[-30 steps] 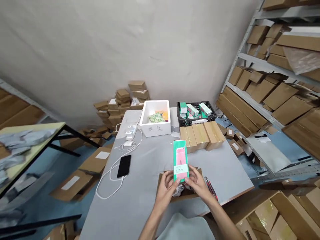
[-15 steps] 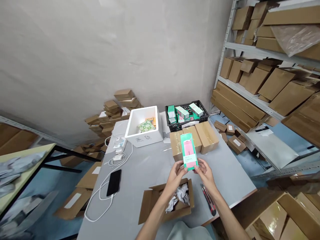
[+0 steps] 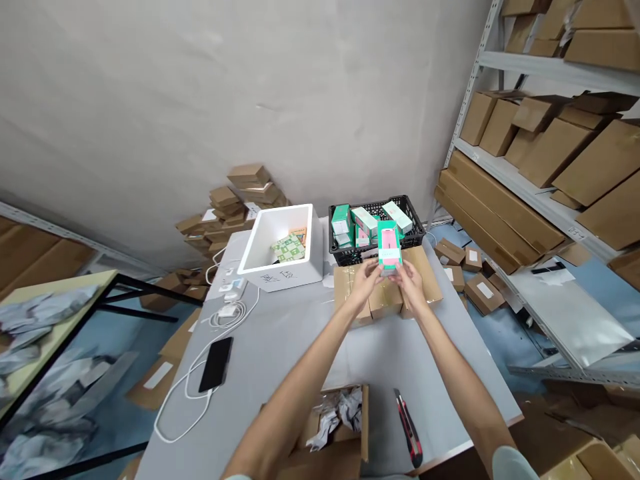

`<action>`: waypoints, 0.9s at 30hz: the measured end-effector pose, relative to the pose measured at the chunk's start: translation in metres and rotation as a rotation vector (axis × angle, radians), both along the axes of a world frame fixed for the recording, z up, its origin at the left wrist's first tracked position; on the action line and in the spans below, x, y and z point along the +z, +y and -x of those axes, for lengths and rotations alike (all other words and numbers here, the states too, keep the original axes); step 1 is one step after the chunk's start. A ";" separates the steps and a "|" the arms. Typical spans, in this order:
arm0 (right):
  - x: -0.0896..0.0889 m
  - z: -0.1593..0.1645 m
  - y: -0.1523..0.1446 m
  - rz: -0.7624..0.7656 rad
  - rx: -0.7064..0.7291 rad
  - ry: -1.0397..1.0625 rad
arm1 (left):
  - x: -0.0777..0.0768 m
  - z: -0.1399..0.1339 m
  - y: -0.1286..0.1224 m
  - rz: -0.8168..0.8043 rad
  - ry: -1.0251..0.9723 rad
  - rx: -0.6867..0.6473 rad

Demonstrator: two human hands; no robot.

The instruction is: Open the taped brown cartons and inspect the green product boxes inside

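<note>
Between my two hands is a small green box with a pink picture (image 3: pixel 389 241), held upright above the brown cartons. My left hand (image 3: pixel 367 280) grips its lower left side, and my right hand (image 3: pixel 411 283) its lower right corner; both sets of fingers are closed on it. Just behind it stands a black plastic crate (image 3: pixel 350 257) filled with several similar green and white boxes. Under my hands are 3 taped brown cartons (image 3: pixel 385 300) side by side. Nearer my body, an open cardboard box (image 3: pixel 365 427) contains crumpled paper (image 3: pixel 325 427), partly hidden by my left forearm.
A red and black utility knife (image 3: pixel 409 430) lies on the grey table (image 3: pixel 295 340). To the left are a phone (image 3: pixel 216 364) with a white cable and a white foam box (image 3: pixel 280 277). Metal shelving (image 3: pixel 520 183) with cartons stands at the right.
Both hands have carried the green box forward, away from my body, from over the table to over the cartons by the crate. The view has also shifted slightly.
</note>
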State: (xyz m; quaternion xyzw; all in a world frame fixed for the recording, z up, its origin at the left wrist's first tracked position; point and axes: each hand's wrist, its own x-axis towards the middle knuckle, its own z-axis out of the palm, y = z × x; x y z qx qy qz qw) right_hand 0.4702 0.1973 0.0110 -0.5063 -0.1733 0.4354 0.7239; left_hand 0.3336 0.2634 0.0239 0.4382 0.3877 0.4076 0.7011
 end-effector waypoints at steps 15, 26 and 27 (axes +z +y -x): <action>-0.038 -0.071 0.168 0.282 -0.068 -0.111 | -0.029 -0.081 0.143 0.290 0.030 0.083; -0.050 -0.073 0.165 0.269 -0.020 -0.177 | -0.042 -0.089 0.139 0.285 0.036 0.169; -0.051 -0.070 0.164 0.265 -0.012 -0.172 | -0.043 -0.086 0.138 0.281 0.045 0.184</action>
